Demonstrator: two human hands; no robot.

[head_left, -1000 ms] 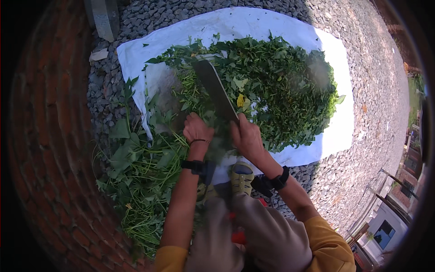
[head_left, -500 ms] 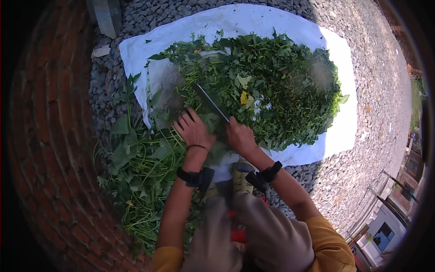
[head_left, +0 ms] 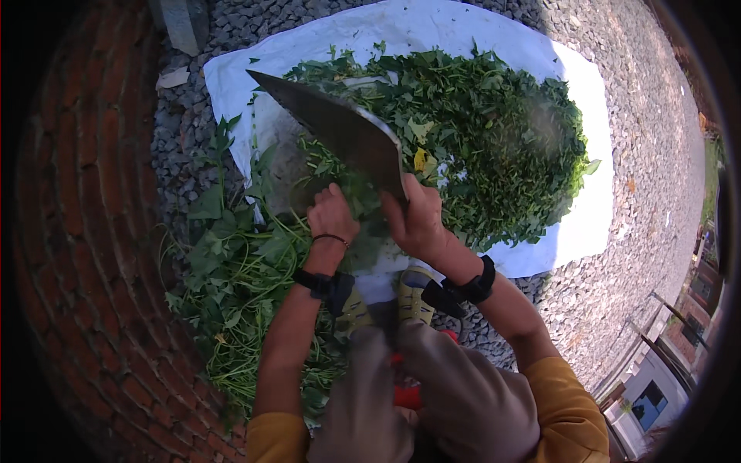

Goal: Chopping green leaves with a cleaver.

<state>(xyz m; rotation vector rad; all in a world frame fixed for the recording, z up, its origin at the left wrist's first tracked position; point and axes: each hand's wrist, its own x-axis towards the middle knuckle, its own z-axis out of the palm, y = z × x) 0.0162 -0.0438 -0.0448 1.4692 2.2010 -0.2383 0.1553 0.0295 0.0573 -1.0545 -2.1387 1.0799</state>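
Note:
My right hand (head_left: 417, 220) grips a large knife (head_left: 340, 130) by its handle. Its broad dark blade is raised above the cloth, tip toward the upper left, and hides some of what lies beneath. My left hand (head_left: 333, 217) is curled closed on leafy green stems, lower left of the blade; its fingertips are partly hidden. To the right and beyond, chopped greens (head_left: 502, 139) lie in a wide heap, with a yellow leaf (head_left: 421, 160) among them. Uncut leafy stems (head_left: 255, 270) are piled beside my left forearm.
A white cloth (head_left: 575, 231) lies under the chopped greens, on grey gravel (head_left: 648, 116). A brick wall (head_left: 93, 255) runs along the left, with a concrete post (head_left: 184, 27) at the upper left. My shoes (head_left: 415, 297) stand at the cloth's near edge.
The knife has risen from the greens, its blade now turned broad side into view. My left hand has gone from spread fingers to a closed grip, shifting slightly right.

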